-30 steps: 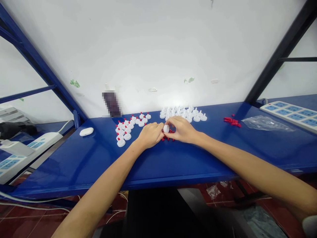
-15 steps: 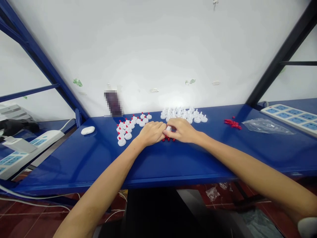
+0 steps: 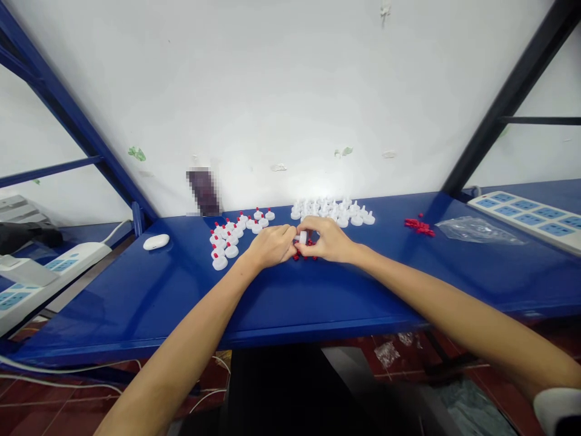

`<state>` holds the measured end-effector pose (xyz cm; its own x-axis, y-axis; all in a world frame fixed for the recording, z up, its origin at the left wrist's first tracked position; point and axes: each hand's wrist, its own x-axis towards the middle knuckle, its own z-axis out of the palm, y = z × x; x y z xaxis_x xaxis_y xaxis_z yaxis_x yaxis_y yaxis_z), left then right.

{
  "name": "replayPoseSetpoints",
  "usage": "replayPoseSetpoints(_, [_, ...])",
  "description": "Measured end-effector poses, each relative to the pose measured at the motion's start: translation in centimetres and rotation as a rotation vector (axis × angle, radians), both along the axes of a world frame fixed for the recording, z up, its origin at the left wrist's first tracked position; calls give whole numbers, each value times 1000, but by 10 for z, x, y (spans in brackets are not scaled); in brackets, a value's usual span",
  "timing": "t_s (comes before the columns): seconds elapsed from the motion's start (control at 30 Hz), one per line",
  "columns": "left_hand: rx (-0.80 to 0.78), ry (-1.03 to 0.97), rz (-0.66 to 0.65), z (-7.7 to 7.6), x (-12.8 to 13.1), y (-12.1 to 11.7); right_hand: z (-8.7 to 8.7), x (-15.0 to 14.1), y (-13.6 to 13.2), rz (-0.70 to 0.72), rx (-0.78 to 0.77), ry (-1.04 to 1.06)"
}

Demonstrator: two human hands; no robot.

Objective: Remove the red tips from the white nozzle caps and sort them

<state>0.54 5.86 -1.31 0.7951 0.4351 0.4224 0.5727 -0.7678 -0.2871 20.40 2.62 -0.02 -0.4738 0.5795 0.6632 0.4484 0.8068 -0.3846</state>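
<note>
My right hand [image 3: 333,241] pinches a white nozzle cap [image 3: 303,237] between thumb and fingertips, with the cap turned on its side. Pressed close to the cap's left side, my left hand [image 3: 272,245] has its fingers closed; whatever is between them is hidden. Under both hands lies a small pile of red tips [image 3: 305,257], partly covered. Behind my right hand stand several white nozzle caps [image 3: 342,213] with bare spouts. To the left of my left hand are several white caps with red tips [image 3: 231,238] on their spouts.
More red tips [image 3: 420,227] lie at the right, beside a clear plastic bag [image 3: 474,231]. A white earbud case [image 3: 156,242] sits at the left. Power strips [image 3: 535,218] flank the blue table [image 3: 354,297]. A blurred dark object [image 3: 204,191] leans against the wall.
My right-hand fingers have opened slightly around the white nozzle cap, so more of it shows. Both hands stay together over the red pile. The whole view has shifted a little.
</note>
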Motion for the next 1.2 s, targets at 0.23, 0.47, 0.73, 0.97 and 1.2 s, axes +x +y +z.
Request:
replayPoseSetpoints(0.23, [-179, -36, 35, -2, 8, -8, -8, 2, 1, 51, 110, -138])
replayPoseSetpoints(0.47, [-193, -27, 17, -4, 12, -13, -9, 1, -2, 41, 196, -262])
replayPoseSetpoints(0.73, [-116, 67, -62, 6, 11, -16, -2, -7, -11, 105, 230, -296])
replayPoseSetpoints(0.97, [-147, 85, -146, 4, 13, -20, 4, -5, -16, 187, 58, -258])
replayPoseSetpoints(1.2, [-246, 29, -194, 3, 11, -20, 2, -2, -15, 217, -54, -177])
